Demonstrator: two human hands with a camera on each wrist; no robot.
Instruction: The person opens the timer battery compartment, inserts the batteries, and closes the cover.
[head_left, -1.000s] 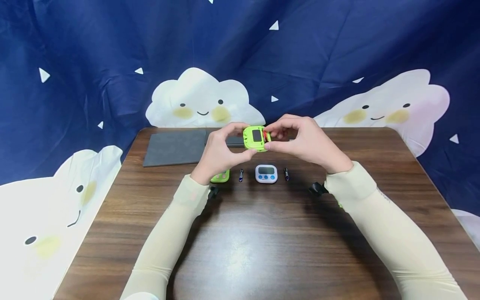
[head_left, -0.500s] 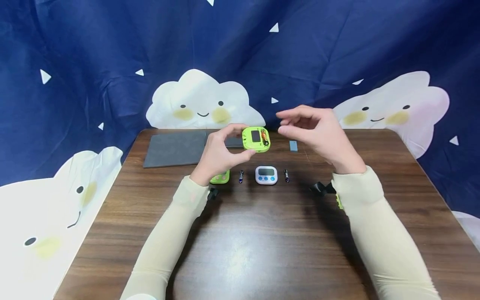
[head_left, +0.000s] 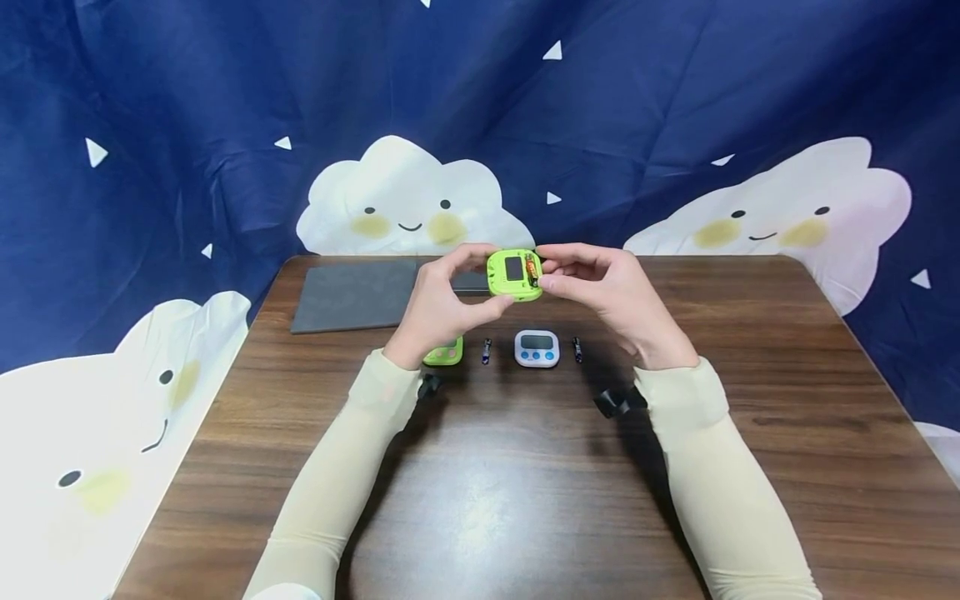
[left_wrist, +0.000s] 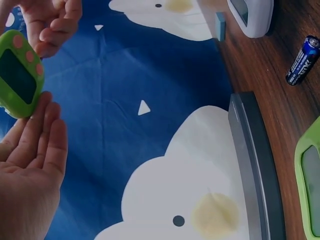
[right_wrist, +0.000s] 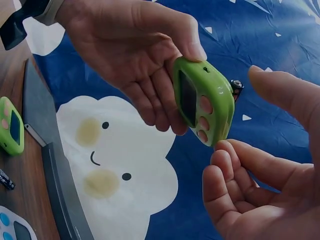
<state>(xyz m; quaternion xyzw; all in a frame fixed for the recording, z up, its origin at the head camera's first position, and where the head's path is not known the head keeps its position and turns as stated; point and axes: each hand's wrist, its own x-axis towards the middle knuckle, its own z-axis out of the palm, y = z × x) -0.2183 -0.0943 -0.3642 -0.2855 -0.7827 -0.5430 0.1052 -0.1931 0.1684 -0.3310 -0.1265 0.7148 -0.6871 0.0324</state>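
Observation:
In the head view, my left hand grips a lime green digital timer by its left side, thumb below and fingers above. Its back faces me, with an orange and black battery at the right of it. The right wrist view shows one end of that battery standing out from the timer's back. My right hand is at the timer's right edge. In the right wrist view its fingertips meet the lower edge, while the thumb is apart from the case, pointing towards the battery.
On the wooden table lie a white timer, a second green timer and two batteries, one left and one right of the white timer. A dark grey flat board lies at the back left. A small blue block sits farther back.
My right hand drew back from the timer, up and to the right, uncovering the battery, then came back to the timer's right edge. The left hand holds the timer in nearly the same place.

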